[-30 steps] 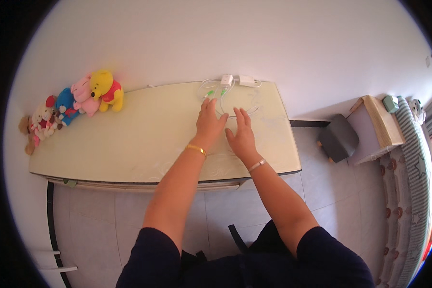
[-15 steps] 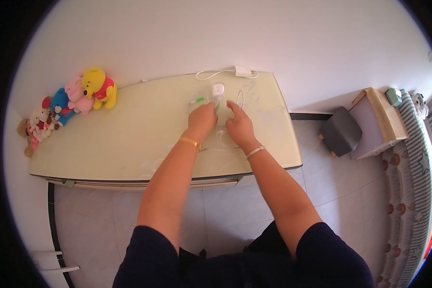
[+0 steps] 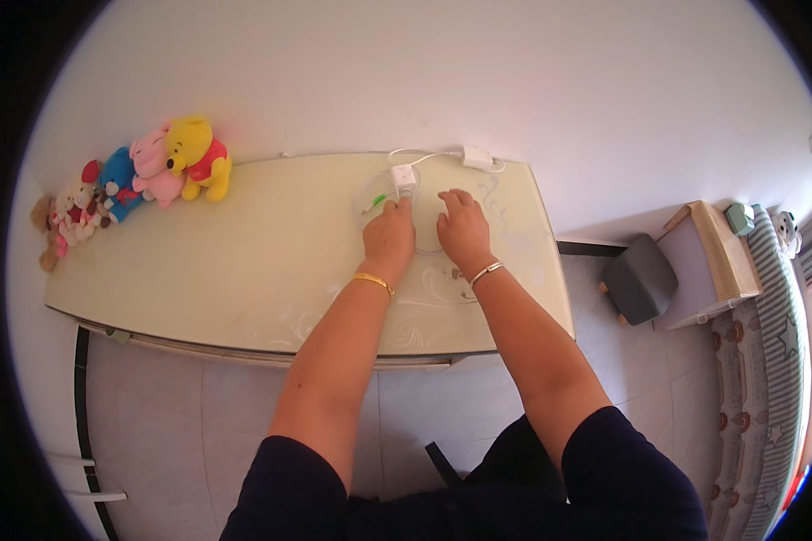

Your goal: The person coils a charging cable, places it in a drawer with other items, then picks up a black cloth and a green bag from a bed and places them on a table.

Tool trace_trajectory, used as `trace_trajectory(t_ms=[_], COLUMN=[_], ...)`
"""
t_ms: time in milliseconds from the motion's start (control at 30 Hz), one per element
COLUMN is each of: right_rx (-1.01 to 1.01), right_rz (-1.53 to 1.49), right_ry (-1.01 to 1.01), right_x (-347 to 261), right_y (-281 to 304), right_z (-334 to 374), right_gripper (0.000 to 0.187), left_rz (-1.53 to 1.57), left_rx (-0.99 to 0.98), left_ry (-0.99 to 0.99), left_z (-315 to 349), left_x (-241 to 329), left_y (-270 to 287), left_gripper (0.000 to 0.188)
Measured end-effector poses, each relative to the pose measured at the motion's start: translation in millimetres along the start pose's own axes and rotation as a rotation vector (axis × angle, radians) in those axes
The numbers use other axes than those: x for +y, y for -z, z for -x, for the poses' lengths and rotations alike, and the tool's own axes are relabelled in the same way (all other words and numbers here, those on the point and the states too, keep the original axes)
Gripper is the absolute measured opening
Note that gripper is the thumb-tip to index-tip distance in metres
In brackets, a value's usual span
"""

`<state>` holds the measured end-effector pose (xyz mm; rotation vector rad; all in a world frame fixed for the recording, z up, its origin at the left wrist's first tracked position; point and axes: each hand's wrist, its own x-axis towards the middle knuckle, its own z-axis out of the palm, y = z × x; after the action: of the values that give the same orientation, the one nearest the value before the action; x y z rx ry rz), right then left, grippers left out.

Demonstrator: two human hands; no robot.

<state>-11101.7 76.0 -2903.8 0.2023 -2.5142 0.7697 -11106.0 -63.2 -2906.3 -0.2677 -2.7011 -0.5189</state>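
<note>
My left hand (image 3: 390,238) reaches over the pale yellow tabletop with its fingers closed on a white cable (image 3: 407,192), just below a white charger block (image 3: 404,177). The hand partly hides what lies between its fingertips. A thin loop of cable with a bright green section (image 3: 377,200) rests beside that hand, on its left. To the right of the charger, my right hand (image 3: 463,225) hovers with fingers spread and bent, holding nothing. Part of the cable loop passes between the two hands.
A second white power adapter (image 3: 478,159) with its cord lies along the wall at the back of the table (image 3: 198,261). Plush toys (image 3: 198,160) line the table's left end. A dark grey stool (image 3: 639,279) stands on the floor to the right.
The view has shifted slightly. My right hand's fingers have spread from a more closed pose, and the cable loop near it now lies lower. My left hand stays by the charger.
</note>
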Motion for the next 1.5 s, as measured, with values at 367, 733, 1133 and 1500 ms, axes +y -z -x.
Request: trace_trajectory(t_ms=[367, 733, 1133, 1500], right_rx=[0.003, 0.108, -0.07, 0.056], right_rz=[-0.187, -0.259, -0.086, -0.198], right_ry=[-0.029, -0.072, 0.09, 0.128], right_x=[188.5, 95.7, -225.2, -301.7], right_y=[-47.4, 1.0, 23.5, -23.3], right_z=[-160.7, -75.6, 173.9, 232.3], right_gripper=[0.03, 0.037, 0.013, 0.01], left_rz=[-0.332, -0.177, 0.03, 0.192], left_rx=[-0.311, -0.058, 0.18, 0.138], left_ry=[-0.126, -0.162, -0.15, -0.235], left_z=[-291.9, -111.0, 183.9, 250.4], left_x=[64.8, 51.9, -92.2, -174.2], left_y=[-153.8, -65.0, 181.7, 209.8], left_gripper=[0.069, 0.017, 0.006, 0.017])
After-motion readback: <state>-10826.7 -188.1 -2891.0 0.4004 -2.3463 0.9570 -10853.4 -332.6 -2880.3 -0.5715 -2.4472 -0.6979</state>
